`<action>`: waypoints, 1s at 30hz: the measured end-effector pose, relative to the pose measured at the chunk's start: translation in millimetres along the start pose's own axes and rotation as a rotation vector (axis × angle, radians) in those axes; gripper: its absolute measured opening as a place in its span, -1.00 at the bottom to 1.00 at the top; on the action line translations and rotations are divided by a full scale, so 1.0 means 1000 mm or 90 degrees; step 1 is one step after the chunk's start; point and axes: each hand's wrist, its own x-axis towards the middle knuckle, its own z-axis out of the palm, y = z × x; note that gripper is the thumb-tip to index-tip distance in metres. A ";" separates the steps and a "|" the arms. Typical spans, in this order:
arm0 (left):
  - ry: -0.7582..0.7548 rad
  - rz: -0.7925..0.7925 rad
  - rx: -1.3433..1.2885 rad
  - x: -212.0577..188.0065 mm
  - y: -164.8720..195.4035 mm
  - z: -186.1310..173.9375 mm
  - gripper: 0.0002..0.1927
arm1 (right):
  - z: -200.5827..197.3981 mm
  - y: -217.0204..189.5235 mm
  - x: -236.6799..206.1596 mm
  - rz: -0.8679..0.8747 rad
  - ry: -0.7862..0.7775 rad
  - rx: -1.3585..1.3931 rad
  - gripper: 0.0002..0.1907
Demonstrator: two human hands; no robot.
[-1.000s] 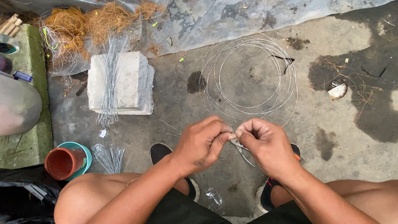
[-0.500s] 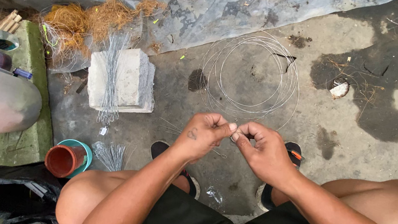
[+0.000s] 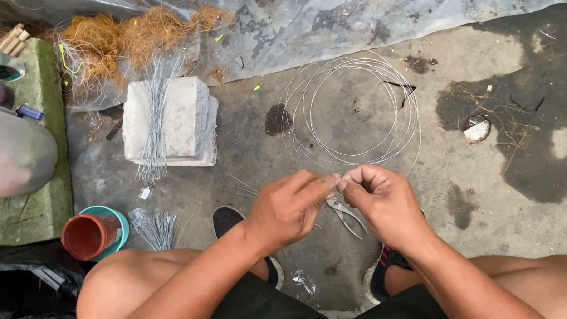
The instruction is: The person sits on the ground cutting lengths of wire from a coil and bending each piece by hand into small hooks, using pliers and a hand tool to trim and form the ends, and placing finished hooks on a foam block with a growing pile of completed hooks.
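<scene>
Seated person, knees wide, working low over a concrete floor [image 3: 523,88].

Left hand [image 3: 286,209] and right hand [image 3: 380,204] meet fingertip to fingertip above the floor between the feet. Both have fingers closed in a pinch; what they grip is probably a short piece of thin wire, too fine to make out here.

Pliers [image 3: 347,216] lie on the concrete directly under the hands, partly hidden by them.

Wire coil [image 3: 355,107], loose rings, lies flat just beyond the hands, toward the plastic sheet [image 3: 359,10] at the far edge of the floor.

Off to the left: pale stone block [image 3: 180,121] with a bundle of cut wires [image 3: 156,118] draped over it. Second small bunch of wires [image 3: 157,227] on the ground beside a terracotta pot [image 3: 86,236] near the left knee. Coconut fibre [image 3: 126,32] heaped behind the block.
</scene>
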 end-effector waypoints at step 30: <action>-0.010 0.123 0.196 0.002 0.002 -0.004 -0.63 | 0.002 -0.002 -0.006 0.003 -0.011 0.069 -0.88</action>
